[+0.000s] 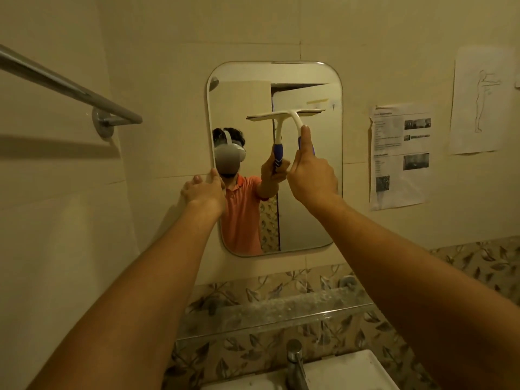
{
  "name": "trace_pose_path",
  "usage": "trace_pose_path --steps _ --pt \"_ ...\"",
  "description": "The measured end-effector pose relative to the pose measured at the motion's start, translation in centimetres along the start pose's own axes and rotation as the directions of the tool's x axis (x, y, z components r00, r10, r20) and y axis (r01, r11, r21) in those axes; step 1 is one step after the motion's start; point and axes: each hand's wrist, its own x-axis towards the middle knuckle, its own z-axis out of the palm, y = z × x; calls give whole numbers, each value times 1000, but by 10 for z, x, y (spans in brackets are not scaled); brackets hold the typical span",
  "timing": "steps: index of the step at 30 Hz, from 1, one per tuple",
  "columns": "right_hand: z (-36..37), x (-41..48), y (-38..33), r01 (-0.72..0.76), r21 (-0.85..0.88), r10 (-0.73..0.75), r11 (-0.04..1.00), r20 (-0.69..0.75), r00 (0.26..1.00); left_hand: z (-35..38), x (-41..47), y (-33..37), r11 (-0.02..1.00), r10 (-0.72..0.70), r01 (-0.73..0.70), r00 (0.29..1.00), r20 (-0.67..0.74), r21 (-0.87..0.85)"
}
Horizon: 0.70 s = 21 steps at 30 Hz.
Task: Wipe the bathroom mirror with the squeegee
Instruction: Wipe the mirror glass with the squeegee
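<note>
Clasping squeegee (298, 119) against bathroom mirror (242, 91) is right hand (312, 175); left hand (204, 191) spread at edge.

The white, blue-handled squeegee (292, 115) rests its blade nearly level against the round-cornered mirror (242, 102), upper half.

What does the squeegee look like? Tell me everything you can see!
The squeegee is T-shaped: a long cream-white head with a thin blade, a curved white neck and a blue handle. It looks like plastic. Its head lies nearly level against the mirror's upper right part. The right hand grips the handle, thumb stretched up the neck.
</note>
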Motion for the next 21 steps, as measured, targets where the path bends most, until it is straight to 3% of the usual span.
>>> trace_pose_path --steps 8,21 --pt "26 -42 21 -32 26 31 999 43 999 4 1 0 1000 -5 5 1000 -7 24" --pt "66 -123 66 -81 -75 92 994 159 983 2 -3 -1 1000 -13 13 1000 13 -4"
